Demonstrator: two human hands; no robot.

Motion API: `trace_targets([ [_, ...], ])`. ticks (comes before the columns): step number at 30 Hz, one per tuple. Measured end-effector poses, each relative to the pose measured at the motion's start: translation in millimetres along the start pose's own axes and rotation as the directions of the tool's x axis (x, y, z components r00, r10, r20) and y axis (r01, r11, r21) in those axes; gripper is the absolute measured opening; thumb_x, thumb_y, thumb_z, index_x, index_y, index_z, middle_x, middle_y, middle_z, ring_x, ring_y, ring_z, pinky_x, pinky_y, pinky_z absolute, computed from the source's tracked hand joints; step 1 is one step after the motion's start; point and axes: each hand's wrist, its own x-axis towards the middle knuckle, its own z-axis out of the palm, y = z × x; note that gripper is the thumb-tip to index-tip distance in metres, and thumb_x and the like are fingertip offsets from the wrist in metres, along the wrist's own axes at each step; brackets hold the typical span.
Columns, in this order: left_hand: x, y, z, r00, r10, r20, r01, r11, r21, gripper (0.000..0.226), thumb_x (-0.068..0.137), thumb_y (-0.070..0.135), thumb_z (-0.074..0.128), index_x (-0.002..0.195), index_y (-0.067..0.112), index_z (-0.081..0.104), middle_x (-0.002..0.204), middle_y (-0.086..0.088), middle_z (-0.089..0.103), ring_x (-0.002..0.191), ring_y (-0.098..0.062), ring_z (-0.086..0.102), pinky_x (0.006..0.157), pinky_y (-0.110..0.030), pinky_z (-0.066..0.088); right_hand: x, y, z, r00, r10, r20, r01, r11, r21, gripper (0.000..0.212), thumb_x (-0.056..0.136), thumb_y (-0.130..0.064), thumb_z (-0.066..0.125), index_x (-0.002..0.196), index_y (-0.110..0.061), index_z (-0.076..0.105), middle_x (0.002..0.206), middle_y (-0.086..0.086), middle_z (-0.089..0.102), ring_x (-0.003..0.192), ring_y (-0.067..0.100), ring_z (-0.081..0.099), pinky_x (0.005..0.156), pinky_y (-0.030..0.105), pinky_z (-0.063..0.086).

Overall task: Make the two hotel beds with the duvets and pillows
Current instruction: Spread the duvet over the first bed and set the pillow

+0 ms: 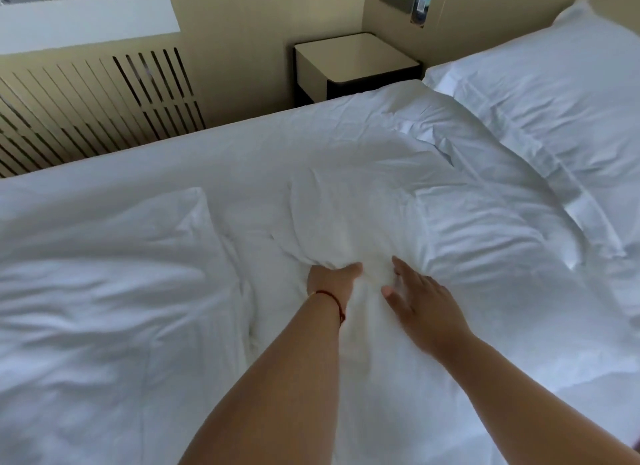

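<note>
1. The duvet [346, 173] lies spread across the bed [104, 159], bunched into a raised fold near the middle, just in front of the person.
2. The left hand [332, 277] reaches under that fold, its fingers hidden by the cloth; the thumb lies against the fabric, so it probably grips the bunch, likely to lift or pull it flat.
3. The right hand [419, 305] rests just beside it with fingers straight and apart, pressing on the cover, seemingly to steady or smooth it.
4. A pillow [554, 93] sits at the head end, to the right; a flatter white piece [104, 256], possibly a second pillow or a folded part, lies to the left.
5. Beyond the bed stands a nightstand [353, 62]; nothing on its top shows.
</note>
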Motion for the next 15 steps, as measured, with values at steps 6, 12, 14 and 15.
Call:
trace_targets([
  [6, -35.8, 39.9, -21.8, 0.957, 0.29, -0.007, -0.286, 0.94, -0.186, 0.017, 0.083, -0.002, 0.064, 0.099, -0.002, 0.069, 0.089, -0.016, 0.073, 0.083, -0.03, 0.072, 0.07, -0.037, 0.06, 9.0, -30.9, -34.6, 0.978, -0.072, -0.195, 0.109, 0.977, 0.185, 0.081, 0.079, -0.069, 0.008, 0.149, -0.033, 0.022, 0.154, -0.013, 0.026, 0.143, 0.008, 0.019, 0.113, 0.024, 0.009],
  [12, -35.5, -41.9, -118.3, 0.963, 0.218, -0.157, -0.235, 0.966, -0.105, 0.071, 0.07, 0.012, 0.08, 0.134, 0.023, 0.051, 0.121, -0.005, 0.067, 0.111, -0.028, 0.064, 0.099, -0.049, 0.048, 5.1, -68.1, 11.4, 0.983, -0.182, 0.001, 0.181, 0.981, 0.067, 0.113, 0.057, -0.084, -0.029, 0.15, -0.039, 0.016, 0.157, -0.017, 0.017, 0.145, 0.002, 0.007, 0.117, 0.029, 0.002],
  [14, -39.5, -50.4, -123.8, 0.966, 0.192, -0.171, -0.187, 0.981, 0.046, 0.089, 0.079, 0.012, 0.076, 0.15, 0.027, 0.025, 0.137, -0.003, 0.054, 0.121, -0.025, 0.054, 0.106, -0.039, 0.042, 5.5, -65.1, 29.1, 0.983, -0.164, 0.087, 0.169, 0.984, -0.05, 0.125, 0.045, -0.081, -0.04, 0.15, -0.038, 0.012, 0.159, -0.016, 0.009, 0.146, 0.003, 0.001, 0.118, 0.033, -0.002],
  [15, -41.4, -45.8, -122.1, 0.958, 0.202, -0.205, -0.173, 0.974, 0.148, 0.092, 0.083, 0.017, 0.072, 0.154, 0.026, 0.013, 0.142, -0.005, 0.048, 0.124, -0.025, 0.051, 0.107, -0.036, 0.041, 5.0, -64.7, 31.6, 0.984, -0.155, 0.089, 0.162, 0.984, -0.071, 0.126, 0.044, -0.08, -0.041, 0.151, -0.038, 0.011, 0.159, -0.016, 0.008, 0.146, 0.003, 0.0, 0.118, 0.034, -0.003],
])
